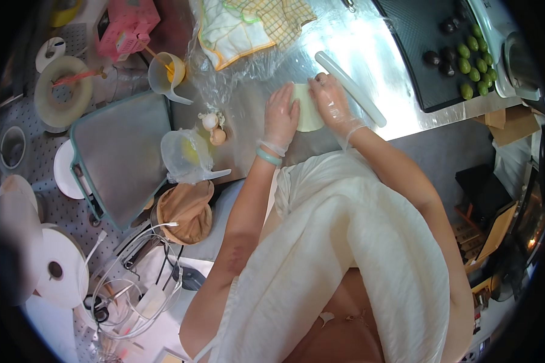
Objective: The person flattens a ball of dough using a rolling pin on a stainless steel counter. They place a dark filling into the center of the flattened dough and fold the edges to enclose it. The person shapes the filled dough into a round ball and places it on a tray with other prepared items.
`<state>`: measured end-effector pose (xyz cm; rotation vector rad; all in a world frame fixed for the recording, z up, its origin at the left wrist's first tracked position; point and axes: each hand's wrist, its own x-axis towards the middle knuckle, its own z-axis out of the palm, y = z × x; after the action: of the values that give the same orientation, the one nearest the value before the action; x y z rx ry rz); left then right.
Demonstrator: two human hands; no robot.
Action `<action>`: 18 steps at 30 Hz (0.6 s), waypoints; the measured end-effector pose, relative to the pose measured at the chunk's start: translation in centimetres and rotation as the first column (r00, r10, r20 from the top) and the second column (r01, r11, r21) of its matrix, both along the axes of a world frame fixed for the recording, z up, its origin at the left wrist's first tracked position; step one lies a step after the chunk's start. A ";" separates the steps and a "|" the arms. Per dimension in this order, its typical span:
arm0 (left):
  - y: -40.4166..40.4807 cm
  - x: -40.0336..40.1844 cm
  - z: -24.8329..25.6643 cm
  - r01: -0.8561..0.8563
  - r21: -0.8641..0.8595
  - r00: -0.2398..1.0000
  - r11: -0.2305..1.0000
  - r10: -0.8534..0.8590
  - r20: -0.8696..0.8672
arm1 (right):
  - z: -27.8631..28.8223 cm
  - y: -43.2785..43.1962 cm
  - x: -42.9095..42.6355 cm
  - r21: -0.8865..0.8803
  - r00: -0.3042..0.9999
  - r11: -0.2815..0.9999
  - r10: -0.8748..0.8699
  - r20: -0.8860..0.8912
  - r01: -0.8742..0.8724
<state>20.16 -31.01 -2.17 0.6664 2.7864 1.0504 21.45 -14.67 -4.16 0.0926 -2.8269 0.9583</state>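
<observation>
A pale green sheet of dough (307, 109) lies on the metal worktop between my two hands, its far edge narrower than its near edge. Along its left edge rests my left hand (280, 113), in a clear plastic glove, with the thumb at the dough. My right hand (332, 100), gloved likewise, has its bent fingers on the upper right corner of the sheet. The palms and the undersides of the fingers are hidden. Just right of that hand, a pale rolling pin (350, 88) lies slantwise on the worktop.
Left are eggshells (213, 128), a plastic measuring jug (188, 154) and a cup of yellow liquid (177, 72) with a utensil. Folded cloths (254, 27) lie behind on plastic film. A black tray (429, 86) at right holds green and dark balls (472, 59). A cutting board (122, 154) stands left.
</observation>
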 end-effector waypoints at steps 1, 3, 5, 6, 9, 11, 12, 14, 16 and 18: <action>0.0 -0.1 -0.1 0.001 0.008 1.000 1.000 -0.001 0.010 | -0.3 -0.1 0.0 -0.009 1.000 1.000 0.009 -0.026 -0.009; -0.1 -0.3 0.0 -0.002 0.024 1.000 1.000 0.001 0.025 | -0.5 -0.2 0.0 -0.023 1.000 1.000 0.019 -0.021 -0.019; 0.0 -0.4 0.2 -0.010 0.041 0.999 0.999 0.008 0.054 | -0.5 0.0 -0.1 -0.031 0.999 0.999 0.023 0.043 -0.021; 0.0 -0.6 0.5 -0.015 0.051 0.997 0.999 0.011 0.071 | -0.2 0.0 -0.3 -0.032 0.999 0.999 0.016 0.040 -0.015; 0.0 -0.6 0.5 -0.058 0.085 0.993 0.995 0.048 0.110 | 0.1 -0.3 -0.4 -0.037 1.000 0.999 0.021 0.003 -0.021; 0.1 -0.6 0.3 -0.085 0.115 0.989 0.990 0.070 0.131 | -0.2 -0.2 -0.4 -0.039 0.997 0.998 0.056 -0.061 -0.058; 0.1 -0.8 0.2 -0.093 0.130 0.987 0.987 0.074 0.140 | -0.3 -0.3 -0.5 -0.039 0.997 0.997 0.067 -0.045 -0.069; 0.0 -0.9 0.1 -0.098 0.149 0.986 0.984 0.076 0.146 | -0.4 -0.3 -0.5 -0.040 0.996 0.995 0.088 -0.010 -0.088; -0.1 -0.9 0.0 -0.094 0.156 0.988 0.983 0.073 0.137 | -0.6 -0.3 -0.8 -0.070 0.997 0.995 0.078 0.019 -0.076; -0.3 -0.9 -0.1 -0.090 0.139 0.990 0.986 0.073 0.124 | -0.5 -0.3 -1.0 -0.101 0.997 0.993 0.069 0.023 -0.066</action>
<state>19.30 -31.27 -2.26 0.4897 2.6756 1.2734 20.46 -15.00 -4.68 0.1660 -2.8099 1.1213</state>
